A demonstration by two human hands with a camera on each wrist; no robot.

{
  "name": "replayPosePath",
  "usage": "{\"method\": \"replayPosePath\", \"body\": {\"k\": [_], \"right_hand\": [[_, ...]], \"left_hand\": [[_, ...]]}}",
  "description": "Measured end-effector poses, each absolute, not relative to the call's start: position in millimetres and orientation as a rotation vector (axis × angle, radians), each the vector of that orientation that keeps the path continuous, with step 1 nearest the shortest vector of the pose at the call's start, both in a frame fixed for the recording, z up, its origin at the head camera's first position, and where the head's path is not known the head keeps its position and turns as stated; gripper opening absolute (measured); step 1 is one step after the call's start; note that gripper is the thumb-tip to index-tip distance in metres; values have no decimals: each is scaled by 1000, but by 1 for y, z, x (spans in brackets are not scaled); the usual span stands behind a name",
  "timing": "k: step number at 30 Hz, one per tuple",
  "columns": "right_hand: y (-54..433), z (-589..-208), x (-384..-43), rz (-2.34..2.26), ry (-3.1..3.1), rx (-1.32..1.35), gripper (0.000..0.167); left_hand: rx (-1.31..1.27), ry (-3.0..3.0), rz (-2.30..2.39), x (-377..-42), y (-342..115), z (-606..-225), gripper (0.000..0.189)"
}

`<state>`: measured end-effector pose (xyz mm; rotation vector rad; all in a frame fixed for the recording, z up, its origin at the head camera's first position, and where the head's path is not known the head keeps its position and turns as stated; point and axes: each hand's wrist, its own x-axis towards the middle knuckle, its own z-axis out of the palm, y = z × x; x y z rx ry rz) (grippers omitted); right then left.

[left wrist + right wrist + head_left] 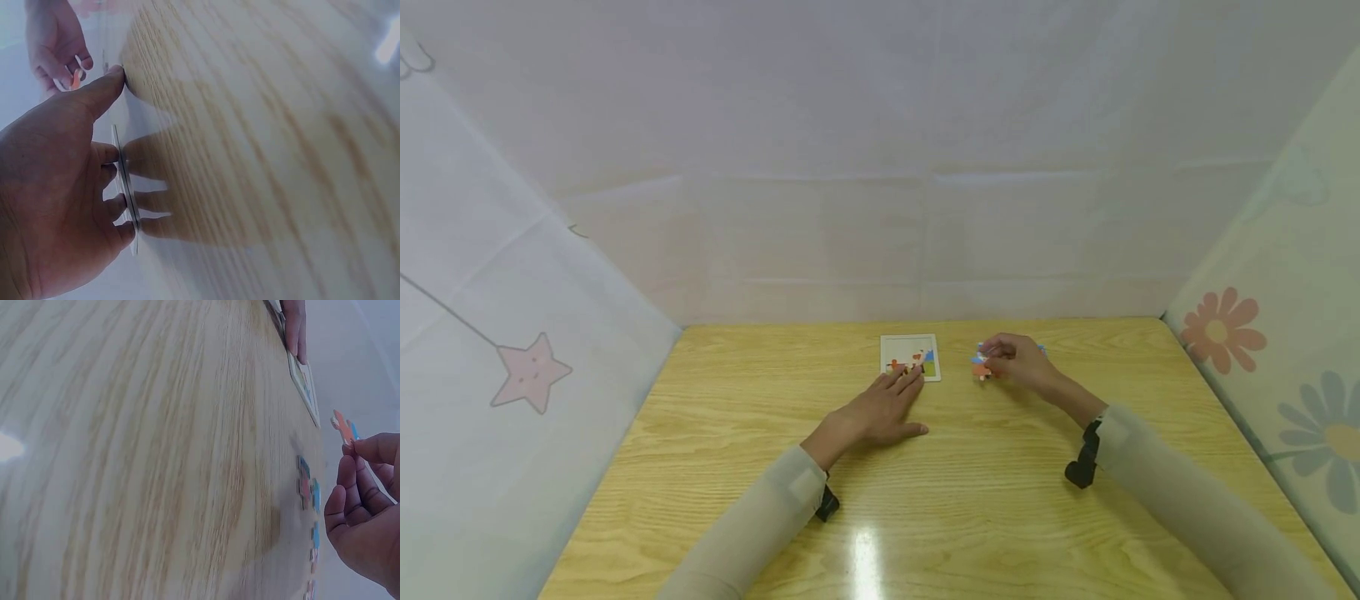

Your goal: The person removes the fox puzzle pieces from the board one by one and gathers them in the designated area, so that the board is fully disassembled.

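Observation:
My left hand (887, 412) lies with extended fingers on the near edge of a white-framed jigsaw board (934, 339). Part of a colourful picture shows in the board, and some of it is hidden under those fingers. To the right of the board, my right hand (1021, 363) pinches an orange and blue puzzle piece (344, 428) between thumb and fingertips. The right wrist view has this piece raised off the table. Below it, several loose puzzle pieces (304, 481) lie on the wood, mostly covered by the right hand in the head view.
The wood-grain table (760, 400) runs back to a pale cloth wall (820, 233). Printed cloth sides stand left and right, one with a pink star (531, 372), the other with a red flower (1221, 332). Light glares off the near tabletop.

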<state>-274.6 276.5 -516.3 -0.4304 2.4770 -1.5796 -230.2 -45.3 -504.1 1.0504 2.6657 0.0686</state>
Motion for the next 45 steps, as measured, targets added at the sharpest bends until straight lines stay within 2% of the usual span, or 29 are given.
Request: {"method": "replayPosePath", "body": {"k": [13,37,45], "right_hand": [[303,-522,-269,-1532,2535,-468,26],[332,-528,-264,-1464,2601,-362,26],[330,-529,-263,-1378,2703,-344,18]], "left_hand": [[1027,2674,85,-232,-44,-507,90],[1028,2670,65,-229,-43,-505,91],[1035,2681,67,-230,-43,-505,90]]}}
